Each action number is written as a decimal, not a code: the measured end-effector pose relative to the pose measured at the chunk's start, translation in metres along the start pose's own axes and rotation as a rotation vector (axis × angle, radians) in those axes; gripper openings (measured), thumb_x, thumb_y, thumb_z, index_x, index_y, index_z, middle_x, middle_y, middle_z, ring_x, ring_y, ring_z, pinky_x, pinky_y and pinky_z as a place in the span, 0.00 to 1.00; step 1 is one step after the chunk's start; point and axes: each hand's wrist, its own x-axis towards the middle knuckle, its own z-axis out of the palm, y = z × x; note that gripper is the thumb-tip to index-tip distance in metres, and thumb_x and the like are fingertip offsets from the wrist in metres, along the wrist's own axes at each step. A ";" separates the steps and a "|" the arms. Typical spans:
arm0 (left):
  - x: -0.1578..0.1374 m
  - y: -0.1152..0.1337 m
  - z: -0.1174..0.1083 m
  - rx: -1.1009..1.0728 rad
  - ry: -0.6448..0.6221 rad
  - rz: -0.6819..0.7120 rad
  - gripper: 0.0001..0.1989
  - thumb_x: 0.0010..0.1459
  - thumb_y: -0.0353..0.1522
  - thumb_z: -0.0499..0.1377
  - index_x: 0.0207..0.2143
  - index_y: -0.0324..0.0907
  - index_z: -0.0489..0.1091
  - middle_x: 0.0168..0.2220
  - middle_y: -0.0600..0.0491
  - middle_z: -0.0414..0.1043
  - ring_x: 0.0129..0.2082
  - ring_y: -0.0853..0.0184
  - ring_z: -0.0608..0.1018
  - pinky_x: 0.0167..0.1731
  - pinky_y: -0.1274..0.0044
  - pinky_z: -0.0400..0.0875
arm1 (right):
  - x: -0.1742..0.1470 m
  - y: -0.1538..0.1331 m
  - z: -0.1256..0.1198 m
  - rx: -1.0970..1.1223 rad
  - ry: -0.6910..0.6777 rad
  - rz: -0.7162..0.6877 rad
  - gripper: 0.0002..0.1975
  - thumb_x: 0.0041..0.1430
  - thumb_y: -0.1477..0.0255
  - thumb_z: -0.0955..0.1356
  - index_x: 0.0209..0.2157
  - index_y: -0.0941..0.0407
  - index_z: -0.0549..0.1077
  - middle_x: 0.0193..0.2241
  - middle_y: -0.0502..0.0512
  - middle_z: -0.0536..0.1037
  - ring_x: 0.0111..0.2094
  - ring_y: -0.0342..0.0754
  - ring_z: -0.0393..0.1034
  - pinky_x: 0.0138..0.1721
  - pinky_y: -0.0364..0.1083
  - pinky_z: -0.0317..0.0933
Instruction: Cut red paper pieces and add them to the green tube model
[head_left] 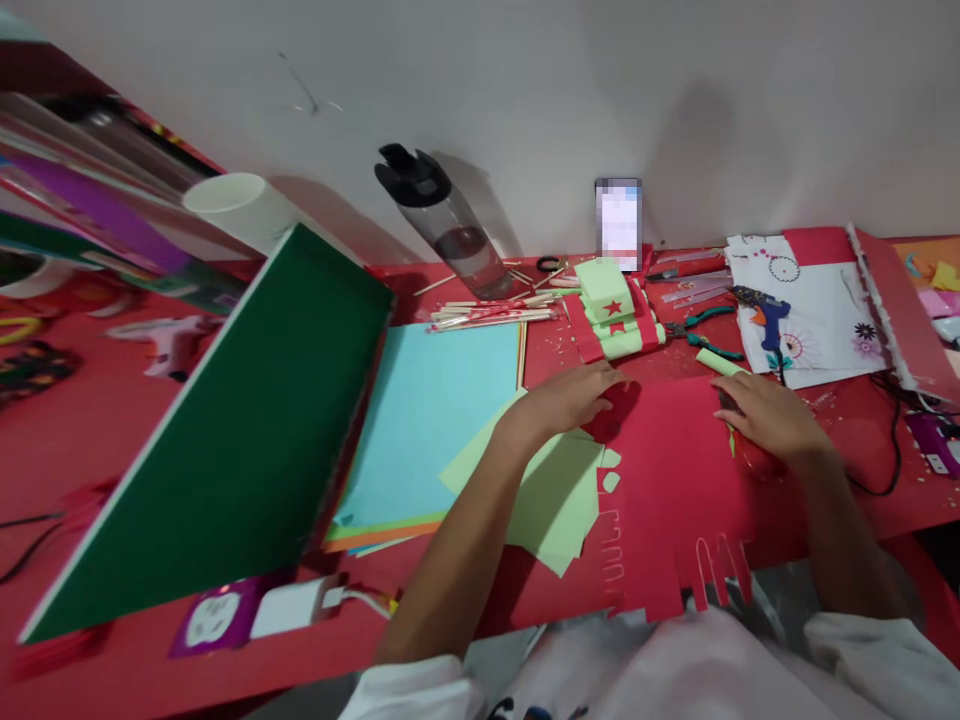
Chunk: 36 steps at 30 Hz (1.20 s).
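A red sheet of paper or felt [679,440] lies before me, its lower edge cut into finger-like strips and hanging over the table edge. My left hand [581,395] hovers by its upper left corner, fingers curved and apart. At the upper right edge is my right hand [769,412], thumb and fingers apart; a small dark thing shows between them, which I cannot make out. Something red and glossy lies partly hidden under that palm. Pale green sheets [555,500] lie under my left forearm. A light green and red paper model with a star [611,310] stands just beyond my hands.
A green board [300,400] leans at left beside blue paper [450,400]. Behind are a water bottle [457,230], wooden sticks [487,315] and a phone [619,225]. Pliers [709,320] and a blue glue gun [769,315] lie at right. A white charger [292,607] sits at the front.
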 end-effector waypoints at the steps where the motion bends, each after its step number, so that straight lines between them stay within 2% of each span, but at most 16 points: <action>1: -0.002 0.004 -0.001 0.040 -0.028 -0.029 0.23 0.66 0.26 0.58 0.63 0.43 0.72 0.58 0.43 0.77 0.52 0.57 0.80 0.45 0.72 0.73 | -0.001 0.001 0.004 -0.021 -0.013 0.009 0.22 0.70 0.68 0.68 0.63 0.54 0.71 0.58 0.64 0.78 0.56 0.64 0.76 0.47 0.55 0.71; 3: -0.003 0.010 0.001 0.114 -0.058 -0.048 0.23 0.69 0.28 0.56 0.65 0.44 0.70 0.60 0.43 0.75 0.55 0.55 0.79 0.46 0.71 0.73 | -0.002 0.002 0.010 -0.037 -0.033 0.031 0.23 0.70 0.70 0.66 0.65 0.53 0.70 0.58 0.64 0.79 0.54 0.63 0.77 0.45 0.54 0.71; 6: -0.003 0.011 0.012 0.214 -0.073 0.037 0.22 0.69 0.30 0.59 0.63 0.49 0.72 0.65 0.47 0.72 0.60 0.55 0.77 0.50 0.70 0.73 | -0.004 0.003 0.012 -0.042 -0.057 0.057 0.24 0.70 0.69 0.65 0.66 0.53 0.69 0.57 0.65 0.80 0.51 0.63 0.78 0.43 0.53 0.70; 8: -0.004 0.008 0.022 0.271 -0.030 0.076 0.19 0.70 0.29 0.59 0.60 0.50 0.75 0.65 0.48 0.73 0.60 0.57 0.77 0.52 0.70 0.72 | -0.007 0.006 0.011 -0.039 -0.064 0.061 0.25 0.69 0.69 0.66 0.66 0.53 0.70 0.56 0.65 0.81 0.49 0.62 0.79 0.42 0.52 0.69; 13: -0.013 -0.003 0.038 0.333 0.099 0.170 0.18 0.72 0.29 0.57 0.60 0.48 0.75 0.63 0.46 0.75 0.59 0.58 0.78 0.56 0.68 0.72 | -0.014 0.019 0.006 0.039 -0.097 0.048 0.31 0.66 0.73 0.68 0.69 0.50 0.66 0.55 0.62 0.82 0.48 0.58 0.80 0.42 0.49 0.69; 15: -0.016 -0.006 0.041 0.351 0.136 0.205 0.17 0.73 0.31 0.56 0.61 0.47 0.75 0.62 0.44 0.77 0.59 0.57 0.79 0.57 0.66 0.72 | -0.016 0.023 0.000 0.075 -0.119 0.025 0.30 0.66 0.72 0.68 0.69 0.49 0.66 0.56 0.61 0.82 0.49 0.58 0.80 0.43 0.48 0.69; 18: -0.017 -0.006 0.047 0.379 0.186 0.236 0.17 0.74 0.31 0.54 0.60 0.44 0.75 0.60 0.43 0.78 0.58 0.54 0.80 0.56 0.64 0.73 | -0.014 0.024 -0.017 0.096 -0.078 -0.014 0.26 0.70 0.69 0.67 0.67 0.46 0.67 0.54 0.59 0.83 0.51 0.57 0.79 0.42 0.47 0.68; 23: -0.010 0.001 0.055 0.367 0.241 0.242 0.18 0.72 0.25 0.54 0.60 0.42 0.73 0.57 0.41 0.80 0.56 0.56 0.81 0.55 0.66 0.74 | 0.018 0.020 -0.052 0.043 0.004 -0.032 0.17 0.73 0.66 0.66 0.60 0.49 0.72 0.48 0.59 0.84 0.46 0.58 0.79 0.39 0.47 0.63; 26: -0.007 0.005 0.059 0.399 0.251 0.246 0.19 0.72 0.24 0.52 0.62 0.42 0.69 0.54 0.41 0.80 0.52 0.56 0.82 0.51 0.67 0.76 | 0.050 0.020 -0.064 0.034 -0.015 -0.054 0.12 0.72 0.67 0.67 0.54 0.51 0.74 0.47 0.59 0.83 0.44 0.57 0.78 0.38 0.46 0.61; 31: -0.005 0.010 0.064 0.481 0.254 0.208 0.20 0.69 0.21 0.52 0.59 0.43 0.68 0.49 0.43 0.80 0.47 0.57 0.82 0.46 0.69 0.76 | 0.094 0.018 -0.062 0.035 -0.087 -0.097 0.12 0.70 0.72 0.68 0.53 0.52 0.75 0.47 0.58 0.84 0.46 0.54 0.78 0.41 0.45 0.61; 36: -0.007 0.016 0.070 0.432 0.260 0.158 0.21 0.67 0.20 0.54 0.59 0.43 0.68 0.53 0.43 0.79 0.48 0.56 0.82 0.47 0.68 0.77 | 0.102 0.004 -0.058 0.059 -0.051 -0.185 0.14 0.71 0.73 0.67 0.55 0.53 0.74 0.51 0.60 0.82 0.50 0.56 0.77 0.44 0.46 0.61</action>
